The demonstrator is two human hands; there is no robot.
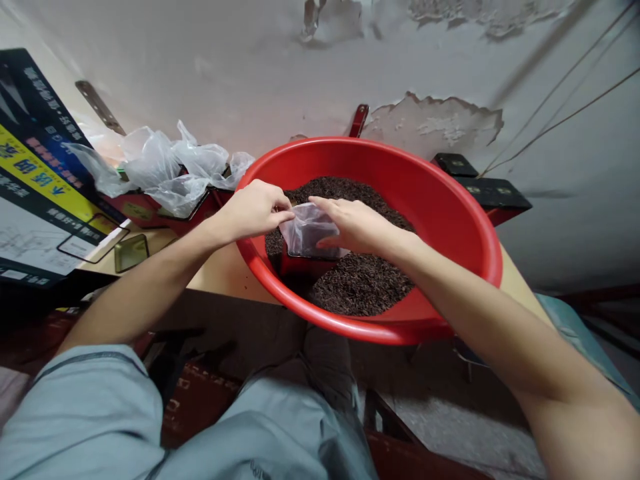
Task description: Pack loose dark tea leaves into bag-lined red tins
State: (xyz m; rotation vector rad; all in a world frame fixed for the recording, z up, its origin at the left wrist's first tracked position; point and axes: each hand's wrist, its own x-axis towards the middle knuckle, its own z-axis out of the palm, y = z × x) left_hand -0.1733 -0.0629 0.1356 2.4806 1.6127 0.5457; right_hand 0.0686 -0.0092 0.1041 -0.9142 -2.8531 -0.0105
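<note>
A clear plastic bag [310, 230] lines a dark red tin [306, 265] that stands inside a large red basin [453, 230]. Around the tin lies a heap of dark, dry tea-like leaves [367, 283]. My left hand [257, 210] pinches the bag's left edge between thumb and forefinger. On the other side, my right hand [355, 225] rests at the bag's right edge, its fingers stretched out and the thumb apart from them. The bag's lower part is hidden within the tin.
Left of the basin stand tins lined with plastic bags [160, 160]. A tin lid [131, 253] lies on the wooden table [225, 273], near a large printed box [45, 167]. Black boxes [493, 192] sit behind the basin at right, by the peeling wall [225, 67].
</note>
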